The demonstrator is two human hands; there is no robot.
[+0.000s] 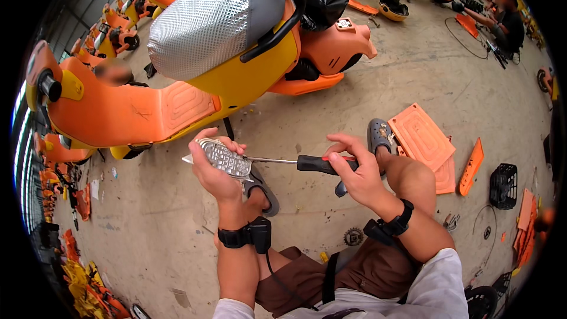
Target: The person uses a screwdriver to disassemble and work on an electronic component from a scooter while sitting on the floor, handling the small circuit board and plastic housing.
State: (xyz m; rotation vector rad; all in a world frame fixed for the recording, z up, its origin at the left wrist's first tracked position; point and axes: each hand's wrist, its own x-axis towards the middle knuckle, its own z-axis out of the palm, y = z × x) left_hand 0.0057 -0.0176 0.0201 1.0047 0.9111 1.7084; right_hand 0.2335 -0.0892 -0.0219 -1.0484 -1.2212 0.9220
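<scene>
My left hand (pixel 215 171) is closed around a clear, faceted lamp unit (pixel 227 159) with a rounded oblong shape. In my right hand (pixel 357 171) is a screwdriver (pixel 319 164) with a black and red handle. Its metal shaft points left, and the tip meets the lamp's edge near my left fingertips; whether it sits in a screw is too small to tell. Just beyond my hands stands an orange and yellow scooter (pixel 171 112), its seat wrapped in a silvery quilted cover (pixel 207 29).
Orange panels (pixel 422 139) lie on the concrete floor by my right foot, with a narrow orange strip (pixel 471 166) and a black basket (pixel 503 186) further right. A cogwheel (pixel 353 237) lies between my legs. Another person (pixel 507 26) sits at the far right. More scooters line the left side.
</scene>
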